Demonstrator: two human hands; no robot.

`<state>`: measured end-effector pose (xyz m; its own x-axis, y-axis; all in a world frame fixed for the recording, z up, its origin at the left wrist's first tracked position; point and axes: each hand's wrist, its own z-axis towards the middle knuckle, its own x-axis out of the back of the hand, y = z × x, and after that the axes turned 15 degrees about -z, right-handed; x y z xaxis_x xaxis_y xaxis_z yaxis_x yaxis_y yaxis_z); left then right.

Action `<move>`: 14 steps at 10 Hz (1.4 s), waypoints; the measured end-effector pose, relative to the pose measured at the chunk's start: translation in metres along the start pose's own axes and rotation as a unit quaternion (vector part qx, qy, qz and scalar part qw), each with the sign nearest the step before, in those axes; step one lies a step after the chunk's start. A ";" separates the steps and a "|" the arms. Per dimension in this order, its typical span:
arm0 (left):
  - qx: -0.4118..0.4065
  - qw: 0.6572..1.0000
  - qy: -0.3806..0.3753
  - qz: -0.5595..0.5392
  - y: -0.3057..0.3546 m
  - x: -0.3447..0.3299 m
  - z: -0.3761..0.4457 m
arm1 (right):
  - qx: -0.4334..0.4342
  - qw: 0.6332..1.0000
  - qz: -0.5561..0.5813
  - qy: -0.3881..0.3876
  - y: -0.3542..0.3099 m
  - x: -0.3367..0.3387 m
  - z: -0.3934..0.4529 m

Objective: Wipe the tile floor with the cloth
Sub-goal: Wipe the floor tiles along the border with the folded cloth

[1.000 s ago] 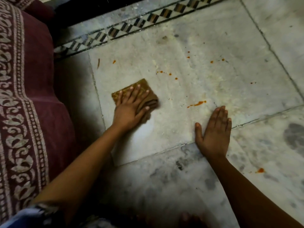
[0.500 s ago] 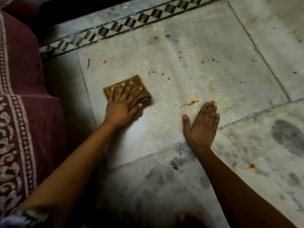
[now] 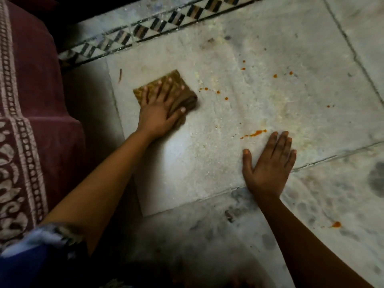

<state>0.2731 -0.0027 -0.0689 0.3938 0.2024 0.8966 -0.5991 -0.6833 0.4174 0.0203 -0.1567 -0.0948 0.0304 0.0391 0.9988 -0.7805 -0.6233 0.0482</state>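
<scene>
The surface is a pale marble tile floor (image 3: 259, 48), dimly lit, with a black-and-white patterned border strip (image 3: 158, 23) running along its far edge. A maroon fabric with a cream printed border (image 3: 27, 121) covers the left side of the view. Orange-red spatters (image 3: 254, 133) lie on the central tile: a streak near the right hand's fingertips, small drops further toward the far edge, and one spot (image 3: 336, 224) on the near tile at right.

A folded brown-yellow cloth (image 3: 178, 82) lies flat on the central tile, close to that tile's left edge and short of the border strip. The left hand (image 3: 160, 109) lies on top of it, fingers straight and spread, thumb out along the cloth's right side, palm pressing it to the floor. The nearest drops sit just beside the cloth's right edge.

The right hand (image 3: 270, 163) is well apart from the cloth, near the central tile's near edge. It rests flat on the floor, fingers straight and close together, thumb splayed left, holding nothing. Its heel lies over the grout line.
</scene>
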 end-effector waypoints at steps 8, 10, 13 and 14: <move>0.127 0.991 0.028 -0.015 -0.011 0.017 0.022 | -0.006 1.000 -0.004 0.008 -0.001 -0.001 0.001; -0.004 0.997 -0.076 0.004 0.088 -0.027 0.039 | -0.002 1.000 -0.009 0.003 0.000 0.000 0.001; 0.008 0.999 -0.035 -0.008 0.047 -0.015 0.021 | 0.002 1.000 -0.007 0.003 0.000 -0.003 0.002; 0.066 0.997 -0.037 -0.026 0.090 -0.029 0.056 | 0.006 1.000 -0.012 0.001 0.001 -0.001 0.000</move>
<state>0.2461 -0.1095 -0.0657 0.4761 0.1912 0.8583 -0.4807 -0.7607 0.4361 0.0200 -0.1574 -0.0959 0.0476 0.0553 0.9973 -0.7717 -0.6319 0.0719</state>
